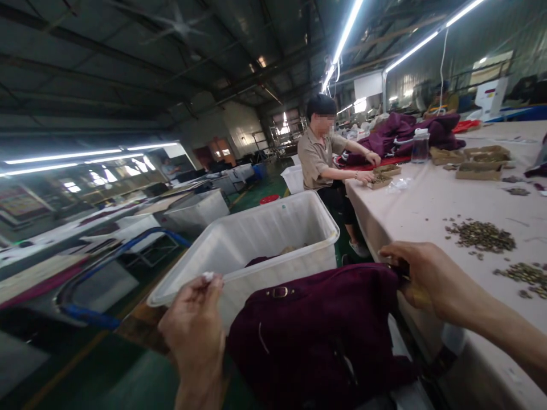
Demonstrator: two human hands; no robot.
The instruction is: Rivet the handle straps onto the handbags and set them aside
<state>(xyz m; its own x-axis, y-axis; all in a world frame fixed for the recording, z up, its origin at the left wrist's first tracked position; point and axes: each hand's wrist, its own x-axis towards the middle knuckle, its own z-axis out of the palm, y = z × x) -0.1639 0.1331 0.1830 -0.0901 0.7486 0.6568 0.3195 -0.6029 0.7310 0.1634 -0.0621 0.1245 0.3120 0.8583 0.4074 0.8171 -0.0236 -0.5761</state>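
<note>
A dark maroon cloth item (316,336), with a small buckle on a tab (280,292), hangs in front of me. My right hand (431,282) is closed on its upper right corner, beside the table edge. To the left of the cloth, my left hand (194,330) is raised in a pinch, thumb against fingers. A small white bit (208,277) shows at its fingertips; whether it is held or wrapped on a finger I cannot make out. The left hand is in front of the rim of a white bin (265,225) and apart from the cloth's top.
On the right, a covered table (431,205) bears piles of small metal pieces (482,235), cardboard boxes (478,171), a clear jug (420,146) and maroon cloth (397,134). A co-worker (322,148) reaches into small boxes there. A blue rail (92,259) stands left.
</note>
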